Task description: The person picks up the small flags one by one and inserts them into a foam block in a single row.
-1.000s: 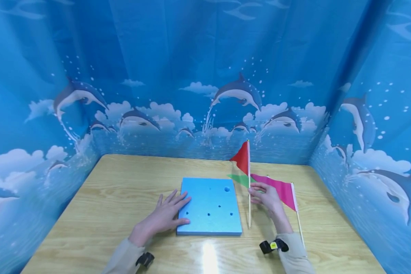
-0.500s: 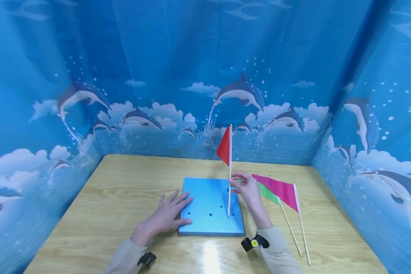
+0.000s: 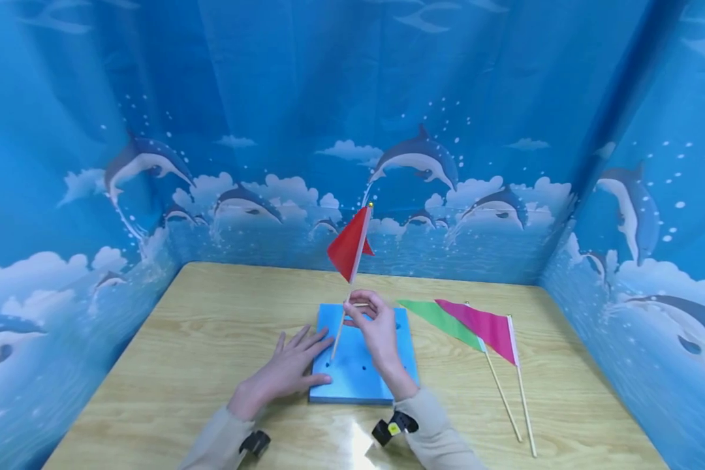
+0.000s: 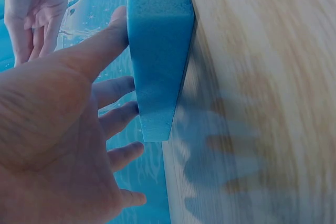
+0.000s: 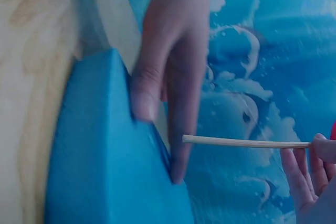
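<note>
My right hand (image 3: 377,329) pinches the wooden stick of a red triangular flag (image 3: 349,245) between thumb and fingers. The flag leans, its top to the right, over a blue foam block (image 3: 352,386) with several small holes. In the head view the stick's lower tip comes down close to the hole near the block's left side. The right wrist view shows the bare stick (image 5: 247,142) with its tip clear of the block's face. My left hand (image 3: 290,369) rests on the block's left edge, fingers spread; its thumb and fingertips touch the foam (image 4: 160,72).
To the right on the wooden table (image 3: 211,326) lie a green flag (image 3: 443,322) and a pink flag (image 3: 487,331), partly overlapping, sticks toward the front. A blue dolphin-print curtain (image 3: 305,98) stands around the table's back and sides.
My right hand has carried the red flag leftward from beside the block to over its left part, and the flag now tilts. The left hand stays on the block.
</note>
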Action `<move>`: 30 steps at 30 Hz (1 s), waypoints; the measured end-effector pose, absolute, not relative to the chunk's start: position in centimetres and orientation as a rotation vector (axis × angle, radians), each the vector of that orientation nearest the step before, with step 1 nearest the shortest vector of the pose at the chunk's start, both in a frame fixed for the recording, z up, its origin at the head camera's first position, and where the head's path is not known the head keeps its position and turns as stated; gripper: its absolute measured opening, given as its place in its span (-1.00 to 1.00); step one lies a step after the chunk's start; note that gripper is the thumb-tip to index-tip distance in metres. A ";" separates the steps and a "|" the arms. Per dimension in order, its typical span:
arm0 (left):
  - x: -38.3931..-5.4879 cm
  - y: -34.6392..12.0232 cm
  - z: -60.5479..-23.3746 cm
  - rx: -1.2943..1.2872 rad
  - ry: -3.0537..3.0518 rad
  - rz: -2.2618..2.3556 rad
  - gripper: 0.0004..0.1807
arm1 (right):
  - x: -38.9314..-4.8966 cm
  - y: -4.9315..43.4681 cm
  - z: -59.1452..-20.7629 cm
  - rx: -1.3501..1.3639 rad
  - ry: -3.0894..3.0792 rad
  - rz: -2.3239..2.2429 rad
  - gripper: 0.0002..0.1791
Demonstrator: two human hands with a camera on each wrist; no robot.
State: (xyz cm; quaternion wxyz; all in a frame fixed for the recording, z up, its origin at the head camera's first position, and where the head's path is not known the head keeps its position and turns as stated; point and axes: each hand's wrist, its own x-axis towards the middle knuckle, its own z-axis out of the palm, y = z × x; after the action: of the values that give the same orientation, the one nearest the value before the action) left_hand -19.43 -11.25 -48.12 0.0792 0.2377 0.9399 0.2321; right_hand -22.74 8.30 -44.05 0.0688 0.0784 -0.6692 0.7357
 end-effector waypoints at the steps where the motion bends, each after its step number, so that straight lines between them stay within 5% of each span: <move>1: -19.4 -11.2 -48.1 0.709 2.813 0.690 -0.16 | -22.6 8.0 -44.1 0.250 -2.022 2.218 -0.64; 30: -19.5 -11.0 -47.9 0.628 2.797 0.645 -0.13 | -21.8 6.5 -46.4 0.337 -2.172 2.083 -0.70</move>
State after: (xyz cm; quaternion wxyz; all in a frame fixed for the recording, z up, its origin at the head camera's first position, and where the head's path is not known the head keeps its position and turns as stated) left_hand -19.53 -10.99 -47.87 0.1015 0.2127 0.9470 0.2182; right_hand -21.77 6.50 -46.38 0.0565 0.1110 -0.7162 0.6867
